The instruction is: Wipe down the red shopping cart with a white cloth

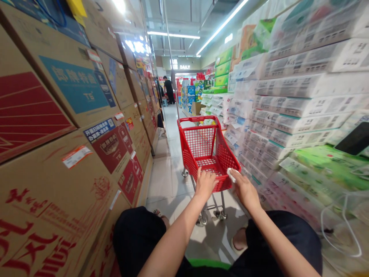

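Observation:
A small red shopping cart (pixel 198 143) with a lattice basket and metal legs stands on the floor in front of me. My left hand (pixel 205 182) rests on the near rim of the basket, its fingers spread and holding nothing else. At the basket's near right corner, my right hand (pixel 243 188) grips a crumpled white cloth or tissue (pixel 231 175), which touches the rim. Part of the near rim is hidden behind my left hand. The inside of the basket shows no goods.
Stacked cardboard boxes (pixel 72 84) line the left side. White packs (pixel 302 88) are piled at the right, with a dark phone (pixel 354 139) on green packs (pixel 323 159). A person in black (pixel 168 90) stands far down the aisle. My knees flank the cart.

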Tool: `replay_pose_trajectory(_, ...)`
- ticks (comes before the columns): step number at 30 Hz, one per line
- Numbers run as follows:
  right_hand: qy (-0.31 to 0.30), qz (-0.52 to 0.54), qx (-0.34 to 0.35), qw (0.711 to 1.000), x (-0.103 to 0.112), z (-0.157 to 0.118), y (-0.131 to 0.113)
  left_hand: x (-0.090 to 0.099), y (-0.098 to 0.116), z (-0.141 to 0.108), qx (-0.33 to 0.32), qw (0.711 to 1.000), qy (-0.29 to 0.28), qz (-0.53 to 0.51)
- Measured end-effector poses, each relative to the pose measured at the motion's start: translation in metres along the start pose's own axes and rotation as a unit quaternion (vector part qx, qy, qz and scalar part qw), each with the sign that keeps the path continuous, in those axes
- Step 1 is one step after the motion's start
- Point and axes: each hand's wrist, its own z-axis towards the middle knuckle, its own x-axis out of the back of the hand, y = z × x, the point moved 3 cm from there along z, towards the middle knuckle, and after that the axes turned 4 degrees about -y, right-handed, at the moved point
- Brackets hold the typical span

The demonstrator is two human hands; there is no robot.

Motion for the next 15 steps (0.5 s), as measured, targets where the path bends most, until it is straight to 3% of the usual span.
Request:
replay_pose_trajectory(3, -0.021, 0.023, 0.039, 0.999, -0.009, -0.001, -0.035, -0.002, 0.005, 0.001, 0.001, 1.000, 0.008, 0.011)
replay_pose_trajectory(5, -0.038, 0.032, 0.053, 0.997, -0.008, -0.003, -0.043, -0.001, 0.005, 0.000, -0.007, 1.000, 0.010, 0.016)
replay_pose_trajectory(8, -0.055, 0.025, 0.041, 0.997, 0.005, -0.007, -0.022, 0.001, 0.003, -0.002, -0.023, 0.999, 0.010, 0.029)
replay_pose_trajectory(12, -0.020, -0.016, -0.040, 0.999, 0.022, -0.007, 0.022, 0.001, 0.007, -0.001, -0.020, 0.999, 0.019, 0.044)
replay_pose_trajectory(15, -0.003, -0.034, -0.058, 0.998, 0.018, -0.004, 0.018, -0.003, 0.015, 0.002, -0.007, 0.999, 0.029, 0.042)
